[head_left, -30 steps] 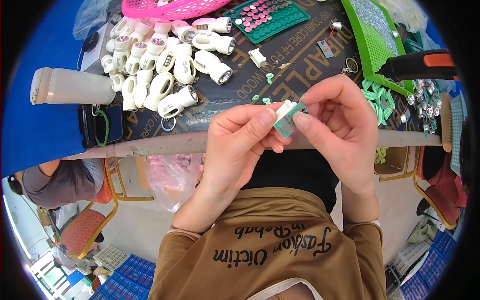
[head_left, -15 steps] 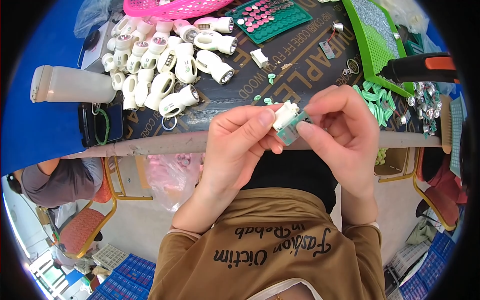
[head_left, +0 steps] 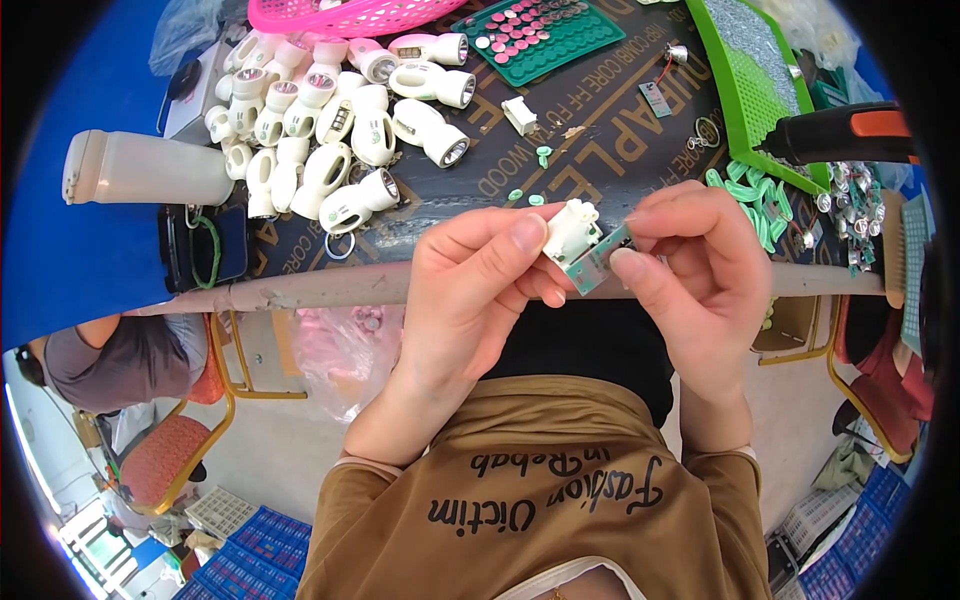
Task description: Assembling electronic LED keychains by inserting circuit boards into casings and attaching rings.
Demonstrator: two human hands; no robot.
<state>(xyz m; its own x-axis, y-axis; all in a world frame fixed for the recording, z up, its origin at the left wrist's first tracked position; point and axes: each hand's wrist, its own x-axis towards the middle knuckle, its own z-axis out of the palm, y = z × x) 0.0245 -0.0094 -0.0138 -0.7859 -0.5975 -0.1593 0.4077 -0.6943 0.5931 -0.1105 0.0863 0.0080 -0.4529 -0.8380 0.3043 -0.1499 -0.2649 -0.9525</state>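
Observation:
Between thumb and fingers, my left hand point(head_left: 480, 265) grips a small white plastic housing point(head_left: 572, 232) above the table's front edge. My right hand point(head_left: 695, 265) pinches a small green circuit board point(head_left: 598, 266) by its right side. The board's left end lies close against the lower right of the housing; whether it is seated in it I cannot tell. Farther back on the table stands a similar white housing point(head_left: 519, 116). Small green plastic pieces point(head_left: 543, 156) lie just beyond my hands.
White flashlights point(head_left: 372, 135) pile up at left, beside a translucent bottle point(head_left: 150, 168) and a phone point(head_left: 222, 245). A pink basket point(head_left: 350, 18) and green tray point(head_left: 570, 50) are at the back. At right are a green bin point(head_left: 745, 110), an orange-black tool point(head_left: 850, 133) and green handles point(head_left: 765, 205).
My right hand has shifted slightly right and down, and the circuit board has moved with it, a little away from the housing. My left hand stays nearly still.

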